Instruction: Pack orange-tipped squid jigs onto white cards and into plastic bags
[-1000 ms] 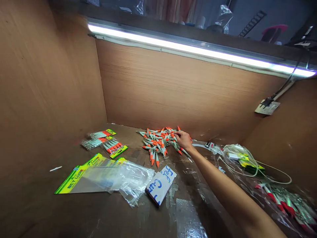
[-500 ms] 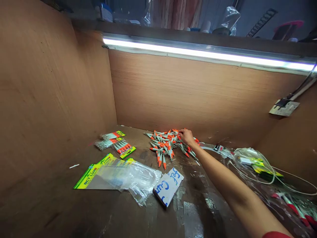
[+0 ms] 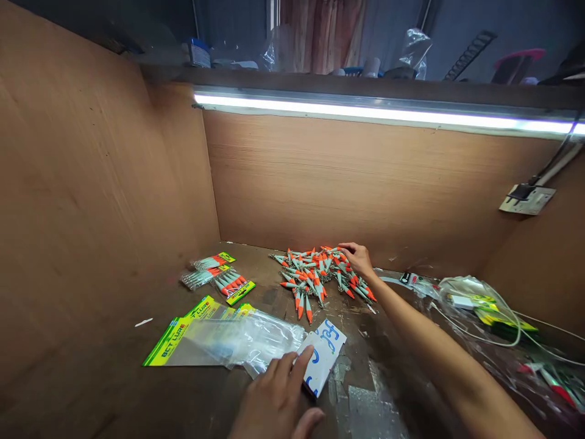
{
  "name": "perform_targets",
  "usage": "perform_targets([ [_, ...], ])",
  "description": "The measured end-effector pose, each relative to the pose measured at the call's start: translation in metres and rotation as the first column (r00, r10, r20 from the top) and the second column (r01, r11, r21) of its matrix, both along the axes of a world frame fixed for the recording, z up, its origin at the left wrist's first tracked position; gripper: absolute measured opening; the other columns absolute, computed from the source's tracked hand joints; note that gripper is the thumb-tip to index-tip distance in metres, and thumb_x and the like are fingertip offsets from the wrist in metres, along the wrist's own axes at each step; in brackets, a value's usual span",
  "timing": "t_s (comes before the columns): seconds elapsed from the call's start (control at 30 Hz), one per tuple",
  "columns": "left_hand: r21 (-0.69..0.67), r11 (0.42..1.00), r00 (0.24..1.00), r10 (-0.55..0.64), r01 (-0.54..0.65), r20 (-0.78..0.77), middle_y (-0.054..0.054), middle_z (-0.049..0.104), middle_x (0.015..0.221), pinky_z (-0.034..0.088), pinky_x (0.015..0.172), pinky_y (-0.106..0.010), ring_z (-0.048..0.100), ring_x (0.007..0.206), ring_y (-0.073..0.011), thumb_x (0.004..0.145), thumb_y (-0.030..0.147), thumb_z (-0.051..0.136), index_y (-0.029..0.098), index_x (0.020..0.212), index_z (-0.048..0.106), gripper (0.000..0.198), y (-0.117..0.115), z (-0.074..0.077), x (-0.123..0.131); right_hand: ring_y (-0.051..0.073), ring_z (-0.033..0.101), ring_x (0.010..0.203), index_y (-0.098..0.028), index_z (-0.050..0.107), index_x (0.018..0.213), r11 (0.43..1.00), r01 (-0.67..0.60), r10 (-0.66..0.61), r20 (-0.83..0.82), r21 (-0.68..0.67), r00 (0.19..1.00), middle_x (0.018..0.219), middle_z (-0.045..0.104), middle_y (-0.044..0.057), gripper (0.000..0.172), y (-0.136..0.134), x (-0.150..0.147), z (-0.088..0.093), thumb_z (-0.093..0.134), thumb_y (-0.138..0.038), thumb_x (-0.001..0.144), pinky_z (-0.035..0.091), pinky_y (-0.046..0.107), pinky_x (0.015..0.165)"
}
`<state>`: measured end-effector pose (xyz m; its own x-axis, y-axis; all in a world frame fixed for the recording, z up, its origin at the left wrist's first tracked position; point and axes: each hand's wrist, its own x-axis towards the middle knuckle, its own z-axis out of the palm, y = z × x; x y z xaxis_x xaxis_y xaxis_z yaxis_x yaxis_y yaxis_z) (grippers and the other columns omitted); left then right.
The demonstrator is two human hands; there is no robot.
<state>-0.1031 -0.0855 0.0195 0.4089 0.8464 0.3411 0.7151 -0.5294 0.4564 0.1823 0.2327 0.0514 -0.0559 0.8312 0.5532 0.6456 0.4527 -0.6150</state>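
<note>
I see the right hand [image 3: 359,260] at the far edge of a pile of orange-and-white lures [image 3: 319,288], its fingertips drawn close together, though I can't tell whether they grip one; most of the pile lies nearer and left of them. The left hand [image 3: 274,396] has its fingers loosely spread, the blue-lettered box [image 3: 329,347] by their tips, clear sleeves [image 3: 262,332] beyond them to the left.

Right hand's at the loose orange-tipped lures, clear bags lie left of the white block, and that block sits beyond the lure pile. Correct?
Not quite: the white block sits on the near side of the loose orange-tipped lures, not beyond them, per the head view. Right hand and clear bags are as you said.
</note>
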Motion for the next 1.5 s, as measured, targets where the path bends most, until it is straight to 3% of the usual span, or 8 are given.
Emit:
perform_targets([
  [0.13, -0.01, 0.986, 0.931, 0.155, -0.167, -0.332, -0.025, 0.052, 0.141, 0.047, 0.092, -0.062, 0.053, 0.12, -0.0489, 0.062, 0.06, 0.079, 0.024, 0.155, 0.03, 0.111, 0.041, -0.014, 0.046, 0.021, 0.068, 0.097, -0.019, 0.075, 0.104, 0.983, -0.053, 0.061, -0.036, 0.173, 0.997, 0.106, 0.074, 0.008, 0.025, -0.04, 0.001, -0.001, 0.056, -0.029, 0.093, 0.053, 0.033, 0.088],
  [0.23, -0.018, 0.984, 0.92, 0.158, -0.176, -0.36, -0.022, 0.052, 0.14, 0.043, 0.094, -0.06, 0.052, 0.12, -0.046, 0.063, 0.059, 0.078, 0.027, 0.156, 0.026, 0.111, 0.046, -0.023, 0.054, 0.022, 0.067, 0.1, -0.023, 0.074, 0.107, 0.963, -0.045, 0.064, -0.064, 0.264, 0.996, 0.109, 0.073, 0.007, 0.023, -0.069, 0.004, -0.011, 0.056, -0.03, 0.094, 0.052, 0.036, 0.091],
  [0.43, -0.039, 0.994, 0.957, 0.088, -0.102, -0.275, -0.013, 0.047, 0.147, 0.037, 0.102, -0.053, 0.046, 0.125, -0.0372, 0.072, 0.028, 0.065, 0.033, 0.156, 0.023, 0.094, 0.047, -0.031, 0.038, 0.025, 0.067, 0.103, -0.025, 0.076, 0.102, 0.951, 0.013, 0.033, -0.145, 0.308, 0.989, 0.107, 0.073, 0.008, 0.02, -0.085, 0.004, -0.033, 0.06, -0.03, 0.091, 0.051, 0.043, 0.096],
  [0.67, -0.046, 0.998, 0.996, -0.048, 0.045, -0.074, -0.007, 0.045, 0.147, 0.039, 0.107, -0.049, 0.044, 0.127, -0.0328, 0.065, 0.015, 0.065, 0.034, 0.154, 0.025, 0.099, 0.057, -0.037, 0.031, 0.025, 0.072, 0.09, -0.016, 0.075, 0.107, 0.97, 0.137, -0.057, -0.361, 0.2, 0.931, 0.101, 0.076, 0.013, 0.035, -0.069, -0.013, -0.018, 0.06, -0.043, 0.091, 0.057, 0.04, 0.083],
  [0.9, 0.044, 0.997, 0.984, -0.069, 0.063, 0.161, -0.006, 0.039, 0.15, 0.032, 0.118, -0.046, 0.036, 0.138, -0.0272, 0.067, 0.001, 0.058, 0.032, 0.154, 0.02, 0.1, 0.074, -0.026, 0.023, 0.023, 0.072, 0.085, -0.019, 0.076, 0.105, 0.999, -0.022, 0.007, -0.512, -0.024, 0.859, 0.099, 0.078, 0.008, 0.031, -0.157, 0.014, 0.002, 0.074, -0.041, 0.083, 0.059, 0.034, 0.077],
  [1.1, 0.041, 0.998, 0.965, 0.032, -0.044, 0.261, -0.009, 0.038, 0.142, 0.042, 0.111, -0.046, 0.043, 0.133, -0.0284, 0.07, 0.001, 0.059, 0.031, 0.155, 0.018, 0.1, 0.084, -0.018, 0.021, 0.02, 0.068, 0.092, -0.024, 0.076, 0.097, 0.986, -0.153, 0.164, -0.441, 0.06, 0.882, 0.098, 0.074, 0.004, 0.013, -0.208, 0.017, 0.008, 0.073, -0.028, 0.086, 0.056, 0.033, 0.083],
  [1.37, 0.07, 0.993, 0.941, 0.071, -0.099, 0.331, -0.007, 0.043, 0.134, 0.045, 0.107, -0.042, 0.047, 0.128, -0.027, 0.066, -0.001, 0.062, 0.029, 0.142, 0.039, 0.084, 0.082, -0.006, 0.022, 0.022, 0.067, 0.096, -0.027, 0.073, 0.102, 0.945, -0.272, 0.318, -0.316, 0.181, 0.894, 0.103, 0.072, 0.005, 0.017, -0.224, 0.012, 0.012, 0.067, -0.016, 0.091, 0.056, 0.038, 0.085],
  [1.5, 0.098, 0.992, 0.944, 0.045, -0.081, 0.328, -0.008, 0.044, 0.137, 0.042, 0.111, -0.045, 0.045, 0.131, -0.0278, 0.065, -0.002, 0.06, 0.028, 0.142, 0.038, 0.085, 0.085, -0.006, 0.022, 0.02, 0.065, 0.09, -0.027, 0.07, 0.112, 0.919, -0.335, 0.353, -0.056, 0.206, 0.934, 0.099, 0.072, 0.005, 0.024, -0.221, 0.016, 0.009, 0.065, -0.015, 0.092, 0.054, 0.036, 0.079],
])
